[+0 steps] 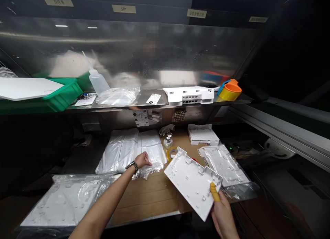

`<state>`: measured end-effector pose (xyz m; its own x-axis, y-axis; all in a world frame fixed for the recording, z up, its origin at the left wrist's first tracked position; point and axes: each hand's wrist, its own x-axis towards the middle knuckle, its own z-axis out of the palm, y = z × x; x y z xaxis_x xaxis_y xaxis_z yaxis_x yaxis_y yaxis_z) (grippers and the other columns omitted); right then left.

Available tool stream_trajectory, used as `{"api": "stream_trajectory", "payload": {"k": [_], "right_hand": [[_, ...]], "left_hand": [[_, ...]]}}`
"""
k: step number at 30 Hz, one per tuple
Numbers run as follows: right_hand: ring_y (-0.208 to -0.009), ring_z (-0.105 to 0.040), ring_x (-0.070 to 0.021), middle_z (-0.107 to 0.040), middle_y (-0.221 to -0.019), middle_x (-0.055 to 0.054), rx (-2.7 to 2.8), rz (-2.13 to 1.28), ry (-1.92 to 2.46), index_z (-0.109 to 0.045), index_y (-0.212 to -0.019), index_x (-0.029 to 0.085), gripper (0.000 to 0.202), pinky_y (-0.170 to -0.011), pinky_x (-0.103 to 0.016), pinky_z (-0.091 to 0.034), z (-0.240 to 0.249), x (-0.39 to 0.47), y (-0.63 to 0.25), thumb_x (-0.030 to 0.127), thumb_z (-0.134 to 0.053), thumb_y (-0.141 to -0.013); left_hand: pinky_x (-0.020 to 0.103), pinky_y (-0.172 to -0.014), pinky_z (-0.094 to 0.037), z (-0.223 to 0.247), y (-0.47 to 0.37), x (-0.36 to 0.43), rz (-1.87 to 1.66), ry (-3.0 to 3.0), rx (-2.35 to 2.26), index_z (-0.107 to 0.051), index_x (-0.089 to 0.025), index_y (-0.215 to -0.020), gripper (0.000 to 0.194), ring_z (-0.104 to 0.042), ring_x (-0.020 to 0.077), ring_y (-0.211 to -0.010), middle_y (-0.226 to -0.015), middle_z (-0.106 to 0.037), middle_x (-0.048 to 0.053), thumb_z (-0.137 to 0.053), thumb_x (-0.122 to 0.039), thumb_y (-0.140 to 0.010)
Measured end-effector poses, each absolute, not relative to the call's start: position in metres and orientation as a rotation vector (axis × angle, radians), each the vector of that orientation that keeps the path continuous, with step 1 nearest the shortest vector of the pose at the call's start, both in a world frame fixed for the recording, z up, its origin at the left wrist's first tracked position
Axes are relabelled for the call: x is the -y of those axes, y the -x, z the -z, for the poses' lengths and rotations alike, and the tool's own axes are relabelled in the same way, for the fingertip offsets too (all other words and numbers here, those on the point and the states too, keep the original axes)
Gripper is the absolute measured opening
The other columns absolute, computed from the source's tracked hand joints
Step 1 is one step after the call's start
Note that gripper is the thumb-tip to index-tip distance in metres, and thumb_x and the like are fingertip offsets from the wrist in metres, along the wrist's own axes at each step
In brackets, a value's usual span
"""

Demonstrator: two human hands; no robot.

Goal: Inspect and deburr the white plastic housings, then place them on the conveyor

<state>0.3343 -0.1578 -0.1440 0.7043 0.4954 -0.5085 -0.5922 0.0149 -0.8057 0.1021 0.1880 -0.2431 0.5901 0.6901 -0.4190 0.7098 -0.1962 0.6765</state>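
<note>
My right hand [219, 204], with a yellow cover on its thumb, grips the lower right corner of a white plastic panel [192, 180]. The panel is tilted over the cardboard-covered table. My left hand [143, 160], with a watch on the wrist, has its fingers pinched at the near edge of a stack of clear plastic bags [152, 148]. Whether a bag edge lies between those fingertips is too small to tell. Another pile of bags [121, 148] lies left of it. Bagged white panels rest at the lower left [62, 201] and at the right [225, 165].
Behind the panel are a yellow tape roll [171, 153], a small glass bottle [168, 143] and unbagged white parts [203, 134]. The metal shelf [160, 106] above holds a green bin [62, 98], a squeeze bottle [98, 81], a white part [190, 95] and tape rolls [230, 91].
</note>
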Motion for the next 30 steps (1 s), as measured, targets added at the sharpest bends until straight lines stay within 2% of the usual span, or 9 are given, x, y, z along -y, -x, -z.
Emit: {"api": "stream_trajectory", "payload": {"k": [4,9,14,18,22,25,27,30], "right_hand": [[-0.105,-0.074,-0.0315,-0.081,-0.103,-0.01,0.116,-0.769,1.467,-0.068,-0.128,0.017,0.081,-0.084,-0.037,-0.062,0.159,0.129,-0.306,0.07,-0.081,-0.068],[-0.12,-0.067,-0.03,-0.076,-0.123,-0.013,0.499,-0.686,1.553,-0.07,-0.125,0.022,0.069,-0.104,-0.041,-0.053,0.17,0.082,-0.261,0.075,-0.062,-0.083],[-0.13,-0.061,-0.032,-0.067,-0.138,-0.017,0.583,-0.669,1.588,-0.067,-0.129,0.021,0.073,-0.114,-0.048,-0.042,0.183,0.062,-0.241,0.077,-0.058,-0.084],[-0.128,-0.062,-0.0334,-0.07,-0.132,-0.018,0.591,-0.638,1.647,-0.066,-0.129,0.02,0.071,-0.108,-0.046,-0.048,0.191,0.065,-0.248,0.075,-0.059,-0.084],[-0.113,-0.07,-0.0323,-0.077,-0.113,-0.016,0.569,-0.581,1.693,-0.068,-0.122,0.018,0.072,-0.093,-0.039,-0.056,0.191,0.067,-0.258,0.077,-0.058,-0.083],[-0.1,-0.073,-0.0311,-0.078,-0.103,-0.015,0.524,-0.501,1.72,-0.068,-0.12,0.015,0.077,-0.081,-0.036,-0.059,0.184,0.072,-0.263,0.08,-0.053,-0.084],[-0.099,-0.073,-0.0315,-0.078,-0.102,-0.016,0.489,-0.392,1.746,-0.067,-0.123,0.013,0.079,-0.081,-0.035,-0.058,0.176,0.078,-0.263,0.08,-0.05,-0.086],[-0.101,-0.072,-0.0354,-0.078,-0.095,-0.014,0.536,-0.228,1.835,-0.071,-0.121,0.015,0.073,-0.081,-0.038,-0.059,0.16,0.089,-0.26,0.077,-0.049,-0.09]], "left_hand": [[0.041,-0.081,-0.061,0.252,-0.103,-0.198,0.048,-1.87,-1.026,-0.064,-0.017,-0.121,0.032,-0.069,0.0207,-0.095,-0.116,-0.069,0.008,-0.066,-0.036,-0.096],[0.042,-0.083,-0.061,0.262,-0.107,-0.187,0.023,-1.984,-1.049,-0.064,-0.017,-0.123,0.033,-0.069,0.0213,-0.096,-0.117,-0.069,0.008,-0.066,-0.037,-0.096],[0.045,-0.089,-0.059,0.251,-0.104,-0.173,-0.023,-2.173,-1.02,-0.065,-0.018,-0.12,0.03,-0.068,0.0228,-0.103,-0.121,-0.068,0.009,-0.066,-0.036,-0.096],[0.054,-0.104,-0.051,0.224,-0.092,-0.184,-0.124,-2.296,-1.072,-0.065,-0.021,-0.125,0.031,-0.059,0.0283,-0.124,-0.142,-0.059,0.011,-0.065,-0.034,-0.097],[0.062,-0.112,-0.042,0.193,-0.086,-0.206,-0.243,-2.326,-1.159,-0.056,-0.025,-0.14,0.045,-0.048,0.0344,-0.138,-0.158,-0.044,0.012,-0.064,-0.034,-0.097],[0.062,-0.113,-0.042,0.174,-0.094,-0.215,-0.246,-2.323,-1.002,-0.054,-0.024,-0.143,0.048,-0.049,0.0339,-0.138,-0.157,-0.046,0.012,-0.065,-0.033,-0.096],[0.059,-0.111,-0.046,0.166,-0.105,-0.213,-0.23,-2.302,-0.855,-0.057,-0.024,-0.14,0.045,-0.054,0.0319,-0.134,-0.154,-0.05,0.012,-0.066,-0.032,-0.096],[0.05,-0.097,-0.057,0.156,-0.128,-0.203,-0.257,-2.237,-0.733,-0.059,-0.023,-0.137,0.044,-0.063,0.028,-0.121,-0.147,-0.057,0.012,-0.068,-0.031,-0.095]]}}
